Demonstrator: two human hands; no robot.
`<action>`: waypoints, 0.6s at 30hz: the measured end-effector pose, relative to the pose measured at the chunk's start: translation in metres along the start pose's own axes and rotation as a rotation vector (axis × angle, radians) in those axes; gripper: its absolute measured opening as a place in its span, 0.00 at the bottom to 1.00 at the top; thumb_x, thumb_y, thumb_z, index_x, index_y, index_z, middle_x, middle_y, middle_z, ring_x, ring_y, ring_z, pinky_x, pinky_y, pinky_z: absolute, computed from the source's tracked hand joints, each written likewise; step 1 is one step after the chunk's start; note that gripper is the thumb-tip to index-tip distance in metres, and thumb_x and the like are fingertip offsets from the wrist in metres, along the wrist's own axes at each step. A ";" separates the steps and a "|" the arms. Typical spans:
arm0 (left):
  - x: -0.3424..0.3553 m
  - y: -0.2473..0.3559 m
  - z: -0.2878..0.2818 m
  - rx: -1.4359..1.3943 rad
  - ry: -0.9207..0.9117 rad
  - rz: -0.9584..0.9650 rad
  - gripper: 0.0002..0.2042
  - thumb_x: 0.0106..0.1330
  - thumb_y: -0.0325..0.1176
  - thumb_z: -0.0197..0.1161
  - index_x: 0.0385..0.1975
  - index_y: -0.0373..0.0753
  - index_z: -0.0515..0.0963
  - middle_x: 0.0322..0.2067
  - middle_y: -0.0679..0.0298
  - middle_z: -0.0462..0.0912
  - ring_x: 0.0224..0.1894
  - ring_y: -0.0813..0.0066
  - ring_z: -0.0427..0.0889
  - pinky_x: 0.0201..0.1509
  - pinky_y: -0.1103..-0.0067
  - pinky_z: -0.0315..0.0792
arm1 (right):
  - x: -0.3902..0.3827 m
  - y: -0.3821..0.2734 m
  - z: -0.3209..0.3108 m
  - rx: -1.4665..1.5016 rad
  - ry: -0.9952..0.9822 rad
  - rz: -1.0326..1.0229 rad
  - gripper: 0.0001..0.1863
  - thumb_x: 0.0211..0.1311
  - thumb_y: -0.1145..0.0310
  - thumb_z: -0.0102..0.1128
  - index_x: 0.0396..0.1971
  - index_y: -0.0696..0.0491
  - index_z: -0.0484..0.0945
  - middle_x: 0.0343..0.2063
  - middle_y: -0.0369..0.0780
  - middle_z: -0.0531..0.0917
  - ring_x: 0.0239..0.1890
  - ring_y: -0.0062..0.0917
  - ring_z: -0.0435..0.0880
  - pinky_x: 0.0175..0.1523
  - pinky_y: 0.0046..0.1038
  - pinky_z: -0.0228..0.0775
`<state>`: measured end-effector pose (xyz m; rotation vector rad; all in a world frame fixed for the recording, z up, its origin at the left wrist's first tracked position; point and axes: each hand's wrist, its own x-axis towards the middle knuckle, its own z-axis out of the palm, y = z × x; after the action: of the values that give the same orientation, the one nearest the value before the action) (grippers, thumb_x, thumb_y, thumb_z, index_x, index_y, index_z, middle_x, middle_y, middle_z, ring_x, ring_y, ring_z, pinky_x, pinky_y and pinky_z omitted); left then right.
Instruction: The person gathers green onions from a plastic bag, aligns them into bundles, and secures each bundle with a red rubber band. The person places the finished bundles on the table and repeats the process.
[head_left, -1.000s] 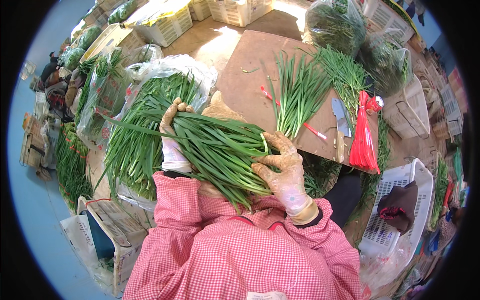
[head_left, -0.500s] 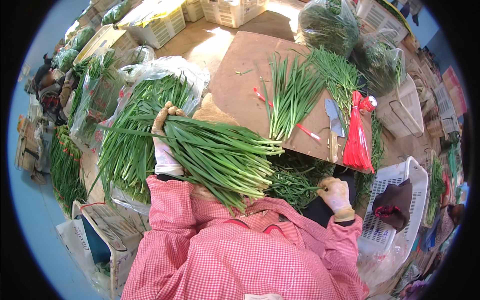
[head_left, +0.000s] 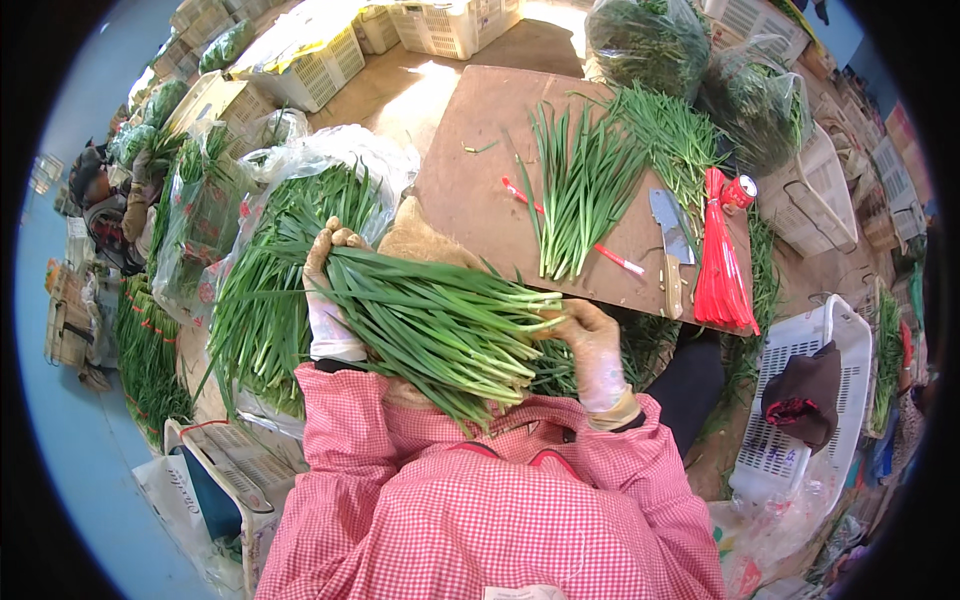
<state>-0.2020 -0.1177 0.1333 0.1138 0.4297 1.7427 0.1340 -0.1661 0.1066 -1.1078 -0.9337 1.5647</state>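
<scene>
Left hand (head_left: 325, 262) is wrapped around the leafy left end of the green bundle (head_left: 440, 315); right hand's (head_left: 588, 332) fingers bend at its stem ends, grip unclear. Pulling there with weak left hold could scatter stems. 0.5 s ago, right hand was farther right, apart from bundle.

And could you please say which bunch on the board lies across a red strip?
The left bunch; the strip shows on either side. The right bunch shows none beneath.
</scene>
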 end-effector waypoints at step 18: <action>0.002 -0.001 0.001 -0.002 -0.051 -0.029 0.08 0.71 0.29 0.66 0.47 0.38 0.81 0.35 0.68 0.82 0.41 0.73 0.81 0.49 0.76 0.82 | -0.001 -0.032 0.022 -0.107 -0.107 0.104 0.12 0.68 0.69 0.69 0.46 0.61 0.86 0.40 0.39 0.90 0.39 0.18 0.86 0.49 0.23 0.77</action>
<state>-0.2007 -0.1157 0.1334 0.1501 0.3908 1.7080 0.1220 -0.1608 0.1433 -1.1725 -1.0563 1.6884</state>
